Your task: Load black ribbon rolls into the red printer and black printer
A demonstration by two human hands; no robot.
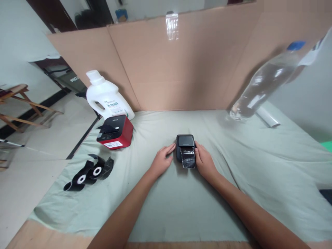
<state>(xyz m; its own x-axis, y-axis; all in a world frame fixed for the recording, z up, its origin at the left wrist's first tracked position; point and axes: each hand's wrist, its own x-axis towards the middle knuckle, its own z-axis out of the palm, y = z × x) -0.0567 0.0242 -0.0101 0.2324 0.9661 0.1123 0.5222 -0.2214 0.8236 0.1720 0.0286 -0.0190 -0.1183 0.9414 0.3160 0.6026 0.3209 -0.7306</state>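
A small black label printer (pixel 185 147) sits in the middle of the pale green cloth (pixel 160 200), with a strip of shiny black tape hanging out of its front. My left hand (pixel 161 162) lies flat on the cloth just left of it, fingers stretched toward its side. My right hand (pixel 204 162) rests against the printer's right side, fingers together along its edge.
A red and black printer (pixel 116 132) and a white detergent jug (pixel 107 96) stand at the back left. Black tape rolls (pixel 89 172) lie near the left edge. A clear water bottle (pixel 264 81) and a white tube (pixel 267 117) are at the back right, before cardboard walls (pixel 181 69).
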